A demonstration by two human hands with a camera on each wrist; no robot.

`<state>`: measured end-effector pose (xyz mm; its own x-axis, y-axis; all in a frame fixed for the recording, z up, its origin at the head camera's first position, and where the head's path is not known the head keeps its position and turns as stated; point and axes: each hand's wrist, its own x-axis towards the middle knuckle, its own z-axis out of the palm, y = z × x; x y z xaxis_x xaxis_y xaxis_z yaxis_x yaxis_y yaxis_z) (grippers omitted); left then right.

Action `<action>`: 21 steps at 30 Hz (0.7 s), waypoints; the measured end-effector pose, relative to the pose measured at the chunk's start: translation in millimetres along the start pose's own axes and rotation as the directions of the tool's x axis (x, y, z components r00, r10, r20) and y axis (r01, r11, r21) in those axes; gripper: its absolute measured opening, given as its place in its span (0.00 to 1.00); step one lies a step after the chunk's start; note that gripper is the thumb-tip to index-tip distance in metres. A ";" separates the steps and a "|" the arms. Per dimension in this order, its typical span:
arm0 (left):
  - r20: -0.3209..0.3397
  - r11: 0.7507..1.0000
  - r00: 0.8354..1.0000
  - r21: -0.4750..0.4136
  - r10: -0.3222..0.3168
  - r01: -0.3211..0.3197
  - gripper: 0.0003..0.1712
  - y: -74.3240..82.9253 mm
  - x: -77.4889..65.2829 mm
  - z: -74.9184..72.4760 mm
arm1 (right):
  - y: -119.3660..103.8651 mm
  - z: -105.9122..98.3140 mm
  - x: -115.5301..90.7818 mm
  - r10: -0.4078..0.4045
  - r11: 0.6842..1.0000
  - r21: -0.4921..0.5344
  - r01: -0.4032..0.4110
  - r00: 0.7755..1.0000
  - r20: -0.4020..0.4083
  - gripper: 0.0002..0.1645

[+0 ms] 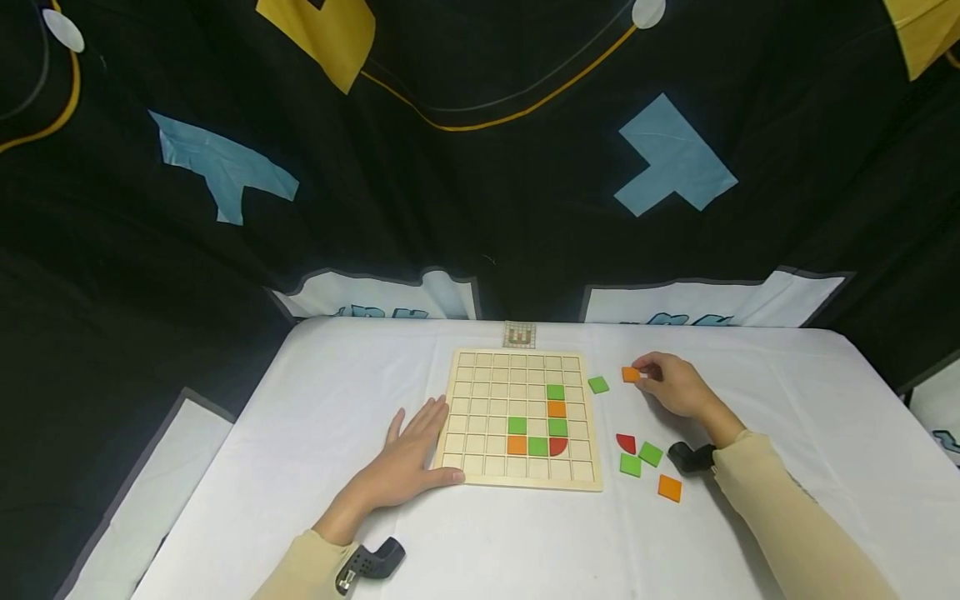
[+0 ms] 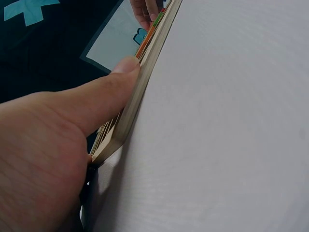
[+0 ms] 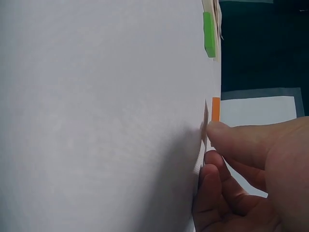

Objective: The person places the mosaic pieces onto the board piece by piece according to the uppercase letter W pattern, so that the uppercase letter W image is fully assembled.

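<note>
A square wooden grid board [image 1: 480, 392] lies on the white table. Green and orange square tiles and a red quarter-round one [image 1: 558, 447] fill several of its cells. My left hand [image 1: 408, 458] rests against the board's left side, fingers spread and straight, its thumb [image 2: 126, 67] over the front rim. To the right of the board, my right hand [image 1: 671, 385] pinches an orange square tile [image 1: 631, 374] between thumb and fingertips. In the right wrist view that orange tile [image 3: 216, 109] is just above the cloth, a shadow below it.
One loose green tile [image 1: 597, 384] lies beside the board's right edge. Nearer me are a red quarter-round tile [image 1: 626, 443], two green tiles [image 1: 650, 453] and an orange tile [image 1: 670, 488]. A small patterned square [image 1: 520, 335] sits behind the board. A dark curtain [image 1: 480, 208] hangs behind the table.
</note>
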<state>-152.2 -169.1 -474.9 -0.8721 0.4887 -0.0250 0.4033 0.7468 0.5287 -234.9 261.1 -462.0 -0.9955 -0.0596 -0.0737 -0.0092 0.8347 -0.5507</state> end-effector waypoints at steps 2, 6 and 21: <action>0.000 1.000 1.000 -0.001 0.000 0.000 0.63 0.0 0.0 0.1 | -0.1 0.1 -0.1 0.011 1.000 0.005 -0.011 1.000 -0.004 0.19; 0.001 1.000 1.000 -0.004 -0.004 0.004 0.63 0.1 0.0 0.5 | -1.5 -1.0 -2.3 0.021 1.000 0.012 -0.020 1.000 -0.013 0.19; 0.007 1.000 1.000 0.004 -0.013 0.013 0.63 0.5 -0.4 -0.3 | -12.2 -5.1 -10.4 -0.029 0.999 0.038 0.031 0.998 -0.052 0.20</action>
<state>-151.7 -169.0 -474.3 -0.8755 0.4818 -0.0378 0.3927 0.7549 0.5253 -224.9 254.4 -450.2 -0.9984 -0.0555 -0.0141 -0.0368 0.8111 -0.5837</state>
